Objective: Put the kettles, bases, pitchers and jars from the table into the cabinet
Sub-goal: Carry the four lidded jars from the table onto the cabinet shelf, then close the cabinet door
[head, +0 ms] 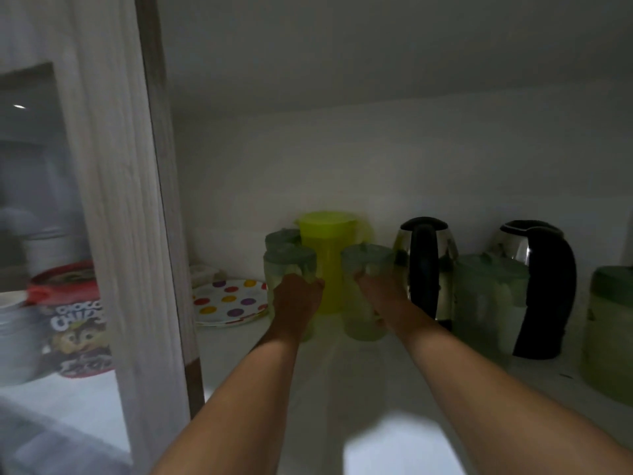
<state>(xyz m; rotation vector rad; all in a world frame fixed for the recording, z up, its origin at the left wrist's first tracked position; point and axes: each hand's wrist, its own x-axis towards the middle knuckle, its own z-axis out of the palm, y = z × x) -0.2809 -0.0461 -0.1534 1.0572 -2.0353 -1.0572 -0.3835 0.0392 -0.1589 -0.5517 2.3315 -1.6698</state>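
Both my arms reach deep into the dim cabinet (342, 389). My left hand (296, 303) grips a clear jar with a green lid (287, 265) standing on the shelf. My right hand (380, 293) grips a second green-lidded jar (366, 262). Between and behind them stands a yellow-green pitcher (327, 255). A third jar (282, 236) stands behind the left one. Two steel kettles with black handles (426, 269) (541, 286) stand to the right, with a green-lidded jar (486, 296) between them and another jar (609, 330) at the far right.
A polka-dot plate (229, 301) lies on the shelf at the left. The cabinet's wooden door frame (137, 234) stands open at the left; through its glass show a cereal tub (73, 320) and stacked white dishes (17, 337).
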